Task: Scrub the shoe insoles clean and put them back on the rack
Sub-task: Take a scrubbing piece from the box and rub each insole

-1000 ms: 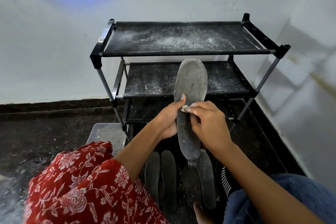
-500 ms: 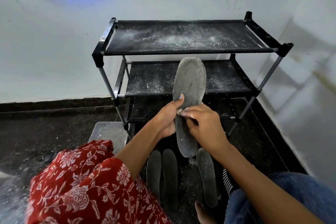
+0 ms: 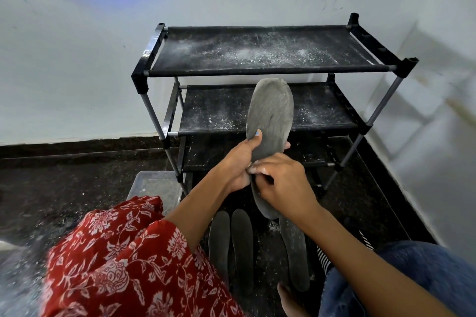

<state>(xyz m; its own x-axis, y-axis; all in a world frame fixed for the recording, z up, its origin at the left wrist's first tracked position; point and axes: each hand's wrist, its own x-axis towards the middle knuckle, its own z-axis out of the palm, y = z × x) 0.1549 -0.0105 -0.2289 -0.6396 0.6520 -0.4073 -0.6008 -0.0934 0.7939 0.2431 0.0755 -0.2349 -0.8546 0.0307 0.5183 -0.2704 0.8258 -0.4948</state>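
A grey insole [image 3: 270, 116] stands upright in front of the black three-shelf rack [image 3: 257, 69]. My left hand [image 3: 240, 162] grips its left edge at the waist, thumb on the face. My right hand [image 3: 280, 183] presses on the lower half of the insole, fingers curled around something small and pale at the fingertips; I cannot tell what it is. Three dark insoles lie flat on the floor below: two side by side [image 3: 231, 244] and one to the right [image 3: 295, 257].
White powder dusts the rack's shelves and the dark floor. A clear plastic tub [image 3: 154, 188] sits by the rack's left leg. The white wall runs behind and to the right. My knees, in red floral cloth [image 3: 123, 265] and blue denim [image 3: 412, 278], frame the floor insoles.
My right hand has slid a little down the insole and leftward along it. The held insole has shifted slightly upward; the left grip is unchanged.
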